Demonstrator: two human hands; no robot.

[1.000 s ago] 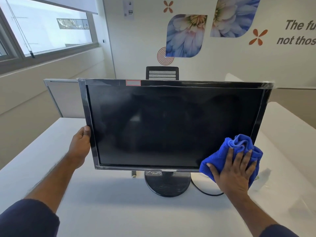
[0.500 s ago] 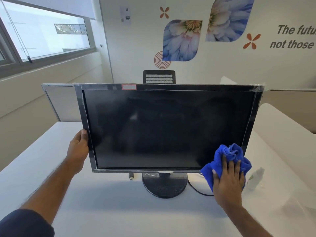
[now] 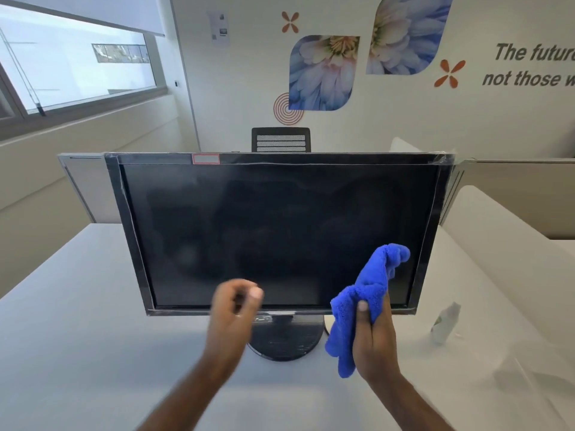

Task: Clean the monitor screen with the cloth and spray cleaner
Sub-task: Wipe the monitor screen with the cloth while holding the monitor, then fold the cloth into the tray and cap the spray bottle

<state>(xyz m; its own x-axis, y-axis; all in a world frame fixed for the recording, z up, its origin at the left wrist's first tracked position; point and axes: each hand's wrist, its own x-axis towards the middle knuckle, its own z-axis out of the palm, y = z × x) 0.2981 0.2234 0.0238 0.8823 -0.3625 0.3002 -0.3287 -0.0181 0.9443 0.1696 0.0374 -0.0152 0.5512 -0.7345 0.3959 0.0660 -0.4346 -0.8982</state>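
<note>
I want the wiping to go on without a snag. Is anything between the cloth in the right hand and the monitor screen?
Nothing visible is. The right hand holds the blue cloth up in front of the screen, at its lower right corner. The left hand is off to the side, and the spray bottle stands on the table at right.

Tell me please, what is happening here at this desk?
A person is cleaning a monitor that stands on a white table. The right hand holds a blue cloth in front of the screen's lower right corner. The left hand hovers empty near the bottom edge. A spray bottle stands to the right.
</note>
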